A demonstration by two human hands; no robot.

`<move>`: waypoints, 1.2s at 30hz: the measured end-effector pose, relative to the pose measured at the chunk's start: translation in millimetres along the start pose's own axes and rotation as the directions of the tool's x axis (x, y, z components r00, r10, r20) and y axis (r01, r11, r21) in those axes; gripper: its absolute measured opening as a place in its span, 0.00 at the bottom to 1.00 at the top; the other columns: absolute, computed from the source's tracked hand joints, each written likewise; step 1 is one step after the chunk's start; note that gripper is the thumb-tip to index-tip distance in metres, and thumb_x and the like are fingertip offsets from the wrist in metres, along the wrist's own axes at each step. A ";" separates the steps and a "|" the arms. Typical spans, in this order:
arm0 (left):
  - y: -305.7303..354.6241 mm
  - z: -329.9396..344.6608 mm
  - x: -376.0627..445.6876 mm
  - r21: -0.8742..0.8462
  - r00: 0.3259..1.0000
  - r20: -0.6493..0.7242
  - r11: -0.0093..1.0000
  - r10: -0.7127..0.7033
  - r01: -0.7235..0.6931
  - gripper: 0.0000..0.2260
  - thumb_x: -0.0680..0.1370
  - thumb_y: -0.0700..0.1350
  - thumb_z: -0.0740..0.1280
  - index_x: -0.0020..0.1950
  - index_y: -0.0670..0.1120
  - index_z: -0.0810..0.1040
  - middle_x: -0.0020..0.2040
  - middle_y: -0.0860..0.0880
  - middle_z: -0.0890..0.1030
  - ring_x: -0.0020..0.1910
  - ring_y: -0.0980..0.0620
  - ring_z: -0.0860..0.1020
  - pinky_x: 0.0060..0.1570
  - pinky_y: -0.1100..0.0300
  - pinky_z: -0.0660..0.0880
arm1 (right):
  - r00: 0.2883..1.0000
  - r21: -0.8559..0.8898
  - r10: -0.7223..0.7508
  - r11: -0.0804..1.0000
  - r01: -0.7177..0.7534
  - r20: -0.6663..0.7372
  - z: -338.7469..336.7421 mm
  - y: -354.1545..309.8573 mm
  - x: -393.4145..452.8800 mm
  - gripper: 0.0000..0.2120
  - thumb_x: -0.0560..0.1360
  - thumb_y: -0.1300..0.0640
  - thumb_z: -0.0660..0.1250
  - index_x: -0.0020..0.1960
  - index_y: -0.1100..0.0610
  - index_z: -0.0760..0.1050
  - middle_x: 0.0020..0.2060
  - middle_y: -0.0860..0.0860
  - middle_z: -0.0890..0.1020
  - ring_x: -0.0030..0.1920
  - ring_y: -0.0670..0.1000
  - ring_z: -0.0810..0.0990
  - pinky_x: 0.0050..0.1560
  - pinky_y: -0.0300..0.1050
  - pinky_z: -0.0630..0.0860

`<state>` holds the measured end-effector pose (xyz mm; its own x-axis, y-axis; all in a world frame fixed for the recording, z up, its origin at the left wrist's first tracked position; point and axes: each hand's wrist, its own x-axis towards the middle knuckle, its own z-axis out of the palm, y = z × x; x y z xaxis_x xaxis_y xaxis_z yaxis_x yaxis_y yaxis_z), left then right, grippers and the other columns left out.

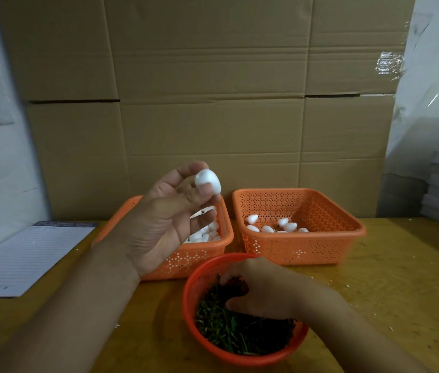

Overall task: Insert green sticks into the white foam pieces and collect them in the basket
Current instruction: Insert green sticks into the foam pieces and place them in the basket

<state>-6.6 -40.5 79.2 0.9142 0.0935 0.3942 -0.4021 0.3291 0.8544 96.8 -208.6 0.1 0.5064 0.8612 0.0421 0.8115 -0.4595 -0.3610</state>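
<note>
2 square orange plastic baskets (297, 238) sit behind 1 round red bowl (242, 354). Left hand (164, 216) pinches 1 white foam egg (208, 181). Right hand (264, 289), fingers curled, digs into green sticks (229, 329).

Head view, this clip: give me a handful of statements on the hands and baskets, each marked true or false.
1. The left hand holds a white foam piece up in its fingertips. True.
2. The right hand rests on the lined notepad. False: it reaches into the round red basket of green sticks; the notepad lies untouched at the left.
3. Two square orange baskets stand behind the round one. True: the left orange basket and the right orange basket both hold foam pieces.
4. The held foam piece already has a stick showing in it. False: no stick shows in it.
5. The right orange basket is heaped full. False: only a few pieces lie on its bottom.
</note>
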 end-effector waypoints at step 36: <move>-13.2 -5.0 1.2 0.417 0.997 -0.080 0.909 0.016 0.019 0.18 0.67 0.45 0.76 0.55 0.46 0.83 0.45 0.54 0.84 0.41 0.60 0.79 0.39 0.66 0.76 | 0.982 0.080 -0.060 0.994 0.076 -0.181 -10.7 -9.1 -3.5 0.06 0.74 0.58 0.69 0.46 0.51 0.84 0.43 0.42 0.85 0.44 0.39 0.81 0.44 0.29 0.76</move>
<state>0.1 -40.0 66.8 0.9089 0.1734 0.3794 -0.3687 -0.0911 0.9251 90.8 -209.7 13.2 0.5012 0.8337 0.2317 0.8215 -0.3743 -0.4302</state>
